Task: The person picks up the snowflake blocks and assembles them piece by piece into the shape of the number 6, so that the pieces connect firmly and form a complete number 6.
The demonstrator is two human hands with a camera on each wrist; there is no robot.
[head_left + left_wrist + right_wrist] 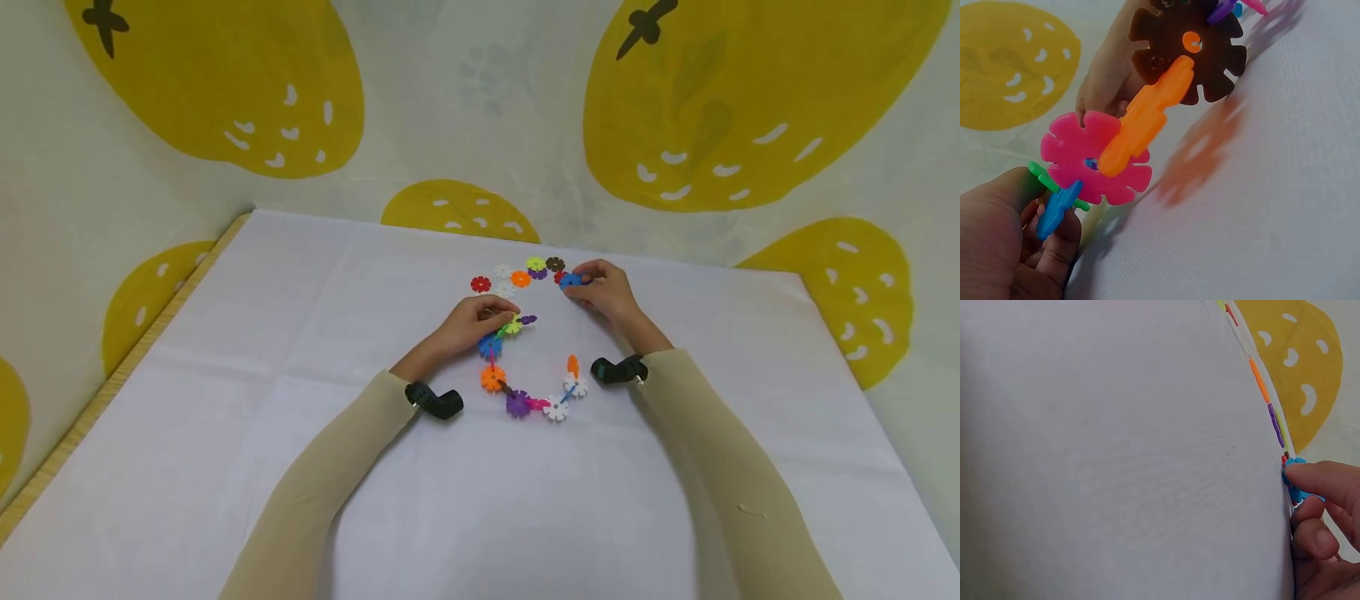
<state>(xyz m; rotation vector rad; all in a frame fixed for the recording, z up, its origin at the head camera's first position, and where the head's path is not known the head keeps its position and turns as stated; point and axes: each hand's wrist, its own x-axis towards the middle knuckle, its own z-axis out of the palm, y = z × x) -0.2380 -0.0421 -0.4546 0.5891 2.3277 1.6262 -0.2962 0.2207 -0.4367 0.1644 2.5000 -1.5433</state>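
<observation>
An open, curved chain of notched plastic flower discs lies on the white cloth, with a purple disc (pixel 517 404) and an orange disc (pixel 492 379) in its lower part. My left hand (pixel 468 325) holds the chain's upper left end, near a yellow-green disc (pixel 513 324) and a green one. Close up in the left wrist view, a pink disc (pixel 1069 137), an orange disc (pixel 1147 119) and a brown disc (pixel 1154 47) are slotted together beyond the fingers. At the back, my right hand (pixel 611 292) pinches a blue disc (pixel 570 281) between thumb and fingers, beside a red disc (pixel 558 277).
Loose discs lie behind the chain: a red disc (pixel 481 284), white ones, an orange disc (pixel 521 279), a yellow-green disc (pixel 536 263) over purple, and a brown disc (pixel 555 264). A patterned curtain (pixel 480 100) hangs behind the table's back edge.
</observation>
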